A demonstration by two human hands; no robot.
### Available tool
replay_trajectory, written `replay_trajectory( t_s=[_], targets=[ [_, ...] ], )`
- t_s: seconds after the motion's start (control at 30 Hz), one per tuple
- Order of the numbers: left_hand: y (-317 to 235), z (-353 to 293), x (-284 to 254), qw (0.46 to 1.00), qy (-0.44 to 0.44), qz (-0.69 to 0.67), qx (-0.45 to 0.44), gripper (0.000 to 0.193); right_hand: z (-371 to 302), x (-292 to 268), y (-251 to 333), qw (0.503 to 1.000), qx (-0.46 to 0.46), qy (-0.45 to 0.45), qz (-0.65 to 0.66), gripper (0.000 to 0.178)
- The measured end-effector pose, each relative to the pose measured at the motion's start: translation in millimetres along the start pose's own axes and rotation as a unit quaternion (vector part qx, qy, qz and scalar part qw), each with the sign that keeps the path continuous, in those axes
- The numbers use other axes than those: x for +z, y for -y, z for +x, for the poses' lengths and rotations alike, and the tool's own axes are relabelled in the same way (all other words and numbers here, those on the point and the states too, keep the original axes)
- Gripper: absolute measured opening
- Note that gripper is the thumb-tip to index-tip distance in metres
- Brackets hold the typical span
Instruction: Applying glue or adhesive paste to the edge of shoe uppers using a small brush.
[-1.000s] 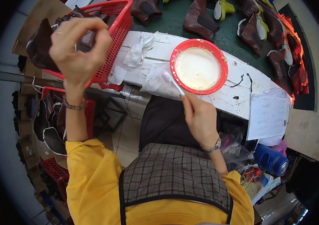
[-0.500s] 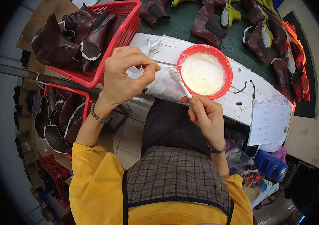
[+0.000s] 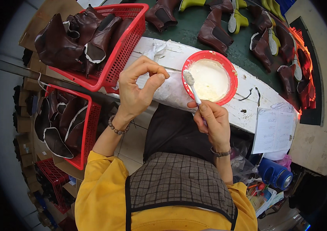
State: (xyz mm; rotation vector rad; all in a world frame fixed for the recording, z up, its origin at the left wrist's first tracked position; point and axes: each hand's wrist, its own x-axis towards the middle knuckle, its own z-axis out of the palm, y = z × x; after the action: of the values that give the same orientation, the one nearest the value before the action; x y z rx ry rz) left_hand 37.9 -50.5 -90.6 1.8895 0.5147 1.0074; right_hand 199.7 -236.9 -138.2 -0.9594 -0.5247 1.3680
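Clamping the brush (image 3: 196,93), our right hand (image 3: 213,123) has brought its bristles (image 3: 188,78) over the left rim of the red bowl (image 3: 233,79), nearer the white paste (image 3: 209,77); our left hand (image 3: 132,94) pinches together, apparently empty.

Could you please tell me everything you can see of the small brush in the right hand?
The small brush looks like a toothbrush: a slim, plastic-looking handle, pale near the neck and purplish at the grip, with its head coated in off-white matter. The right hand grips it between thumb and fingers, hiding part of the handle. Its head points away from the person and slightly left, overlapping the left rim of the red bowl in view; whether they touch is unclear.
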Motion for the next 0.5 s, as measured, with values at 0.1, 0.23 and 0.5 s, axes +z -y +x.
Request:
replay_trajectory(
  t_s=[0.1, 0.23, 0.5],
  targets=[
    [-5, -1, -3, 1.000, -0.001, 0.002, 0.001, 0.007, -2, 5, -3, 0.990, -0.091, -0.036, -0.105, 0.030],
    [-13, 4, -4, 0.995, -0.008, 0.055, 0.077, 0.010, -4, 4, -1, 0.987, -0.109, -0.035, -0.109, 0.028],
    [-28, 11, -6, 0.982, -0.005, 0.147, 0.119, 0.017, -3, 2, -1, 0.992, -0.091, -0.016, -0.084, 0.027]
  ],
)
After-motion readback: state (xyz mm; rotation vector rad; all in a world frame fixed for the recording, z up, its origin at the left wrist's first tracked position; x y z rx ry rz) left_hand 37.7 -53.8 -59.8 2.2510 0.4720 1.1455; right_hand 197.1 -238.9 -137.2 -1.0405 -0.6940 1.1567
